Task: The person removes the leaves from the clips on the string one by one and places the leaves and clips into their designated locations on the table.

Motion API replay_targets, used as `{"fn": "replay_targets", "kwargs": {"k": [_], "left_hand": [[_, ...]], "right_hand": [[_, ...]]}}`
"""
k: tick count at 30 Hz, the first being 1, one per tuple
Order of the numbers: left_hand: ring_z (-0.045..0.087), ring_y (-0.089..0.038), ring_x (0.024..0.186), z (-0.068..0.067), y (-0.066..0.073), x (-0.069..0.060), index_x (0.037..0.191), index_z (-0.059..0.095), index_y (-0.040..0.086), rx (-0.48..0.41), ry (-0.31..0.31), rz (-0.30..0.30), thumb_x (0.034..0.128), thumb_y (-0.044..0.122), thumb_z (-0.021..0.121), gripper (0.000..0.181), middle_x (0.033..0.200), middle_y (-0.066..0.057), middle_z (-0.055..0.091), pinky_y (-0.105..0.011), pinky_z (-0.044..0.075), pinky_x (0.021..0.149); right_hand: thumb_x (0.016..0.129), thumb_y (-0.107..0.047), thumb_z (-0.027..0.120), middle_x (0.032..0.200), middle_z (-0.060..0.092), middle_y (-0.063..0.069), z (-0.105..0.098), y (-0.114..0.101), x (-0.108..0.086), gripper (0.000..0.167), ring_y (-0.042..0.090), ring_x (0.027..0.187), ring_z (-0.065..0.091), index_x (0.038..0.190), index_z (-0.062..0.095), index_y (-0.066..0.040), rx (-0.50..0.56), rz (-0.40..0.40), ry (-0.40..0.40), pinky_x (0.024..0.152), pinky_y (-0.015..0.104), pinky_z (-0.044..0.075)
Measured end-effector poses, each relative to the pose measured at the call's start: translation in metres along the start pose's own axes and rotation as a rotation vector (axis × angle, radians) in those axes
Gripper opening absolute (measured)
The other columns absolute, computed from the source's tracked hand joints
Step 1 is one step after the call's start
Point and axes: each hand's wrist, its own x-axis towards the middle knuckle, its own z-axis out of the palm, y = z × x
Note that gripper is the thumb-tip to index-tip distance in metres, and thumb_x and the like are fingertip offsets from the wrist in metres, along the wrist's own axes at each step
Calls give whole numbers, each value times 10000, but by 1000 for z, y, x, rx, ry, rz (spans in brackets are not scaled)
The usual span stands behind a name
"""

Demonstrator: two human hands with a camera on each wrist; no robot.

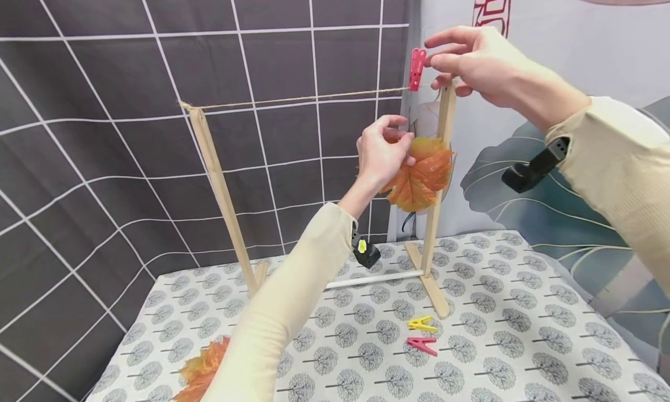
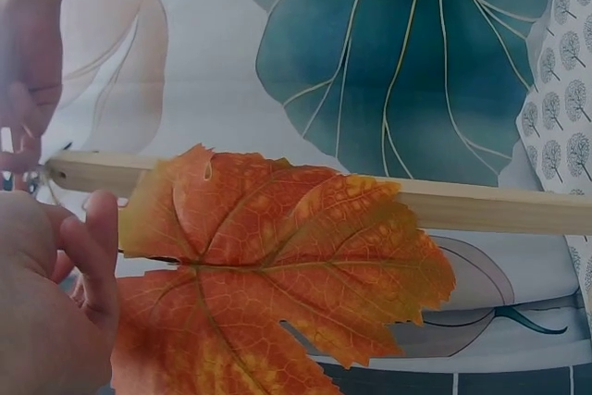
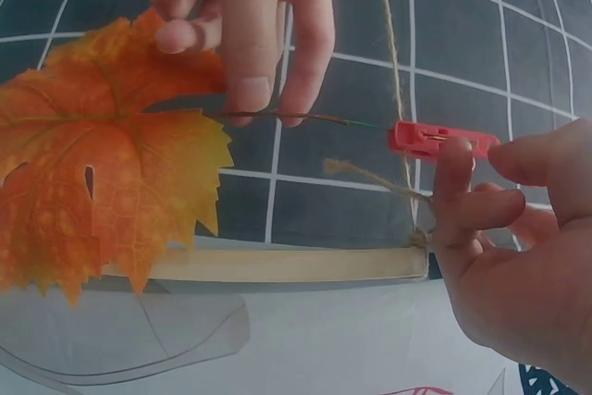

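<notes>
My left hand [image 1: 384,149] pinches the thin stem of an orange maple-like leaf [image 1: 419,175], which hangs before the right wooden post [image 1: 446,117]. In the right wrist view the stem [image 3: 319,117] runs to a pink clothespin [image 3: 435,140]. That clothespin stands upright on the twine [image 1: 335,95], near the post's top; whether it clamps the stem I cannot tell. Beside the clothespin my right hand [image 1: 484,64] has its fingers loosely bent and spread, fingertips at its handle end. No finger shows on the clothespin's far side in the head view.
A yellow clothespin [image 1: 421,324] and another pink clothespin [image 1: 421,345] lie on the tree-print cloth [image 1: 471,355]. Another orange leaf [image 1: 204,370] lies at the front left, partly behind my left sleeve. The left post [image 1: 220,187] and a white bar [image 1: 374,279] complete the frame.
</notes>
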Motion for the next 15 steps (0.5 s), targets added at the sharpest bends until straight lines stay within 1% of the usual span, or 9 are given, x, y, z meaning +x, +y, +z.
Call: {"fn": "replay_targets", "kwargs": {"k": [3,6,11,13,15], "left_hand": [[664,-81,516,0,0,0,1151,684,82,-2,10,-1,904,85,717,250,898,-21,737,-180,500,641],[662,-88,511,1,0,0,1146,687,83,-5,16,-4,903,81,719,245,889,-19,733,-171,498,656],[660,-61,533,2,0,1,1132,695,89,25,31,19,900,90,713,233,879,-11,733,-144,468,725],[662,-64,531,2,0,1,1125,697,82,13,35,27,901,85,710,224,877,-19,734,-144,470,727],[661,-79,514,2,0,2,1116,697,74,-11,34,25,905,74,702,212,870,-24,731,-154,488,701]], "right_hand": [[1007,-209,600,1235,578,39,3,-3,3,505,113,852,641,1491,457,-194,-27,-1,-23,619,232,418],[1007,-217,602,1159,613,12,5,-5,6,507,129,864,628,1491,454,-200,-39,5,-43,640,237,421],[1008,-208,600,1052,640,-8,6,-8,10,475,142,849,601,1466,476,-204,-38,19,-48,644,234,438],[1003,-213,609,1036,637,-10,5,-9,11,465,146,851,582,1453,491,-207,-41,21,-45,650,235,445],[997,-219,620,1045,630,-8,6,-9,13,451,153,852,567,1434,508,-209,-39,20,-42,656,236,448]]}}
